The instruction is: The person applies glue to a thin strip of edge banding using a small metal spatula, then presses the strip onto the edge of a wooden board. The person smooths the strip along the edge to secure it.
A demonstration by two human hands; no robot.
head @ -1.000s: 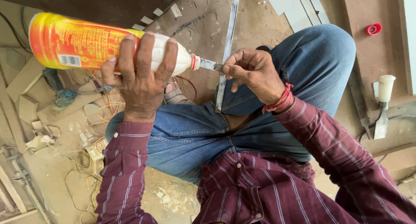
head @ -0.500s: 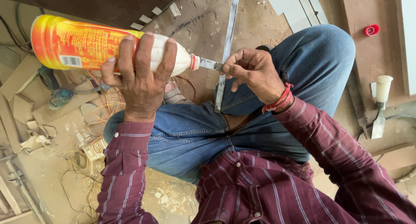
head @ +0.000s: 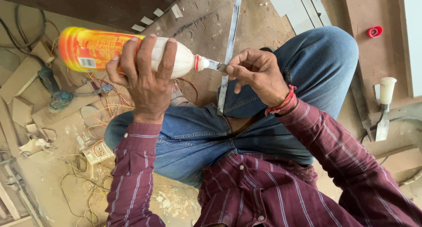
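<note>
The left hand (head: 147,84) gripped a glue bottle (head: 127,51); right hand (head: 257,73) fingers pinched its half-hidden nozzle (head: 211,64). A chisel (head: 385,106) lay well apart.

Our left hand (head: 147,84) covers the middle of the glue bottle (head: 88,49), so its label is half hidden. Nozzle tip (head: 216,66) vanishes behind our right hand (head: 259,75) fingers; we can't tell what they pinch. The thin strip (head: 231,42) runs off the top edge, its lower end lost behind the hand. Chisel (head: 384,106) blade tip is unclear. The wire tangle (head: 94,174) is too fine to trace.
</note>
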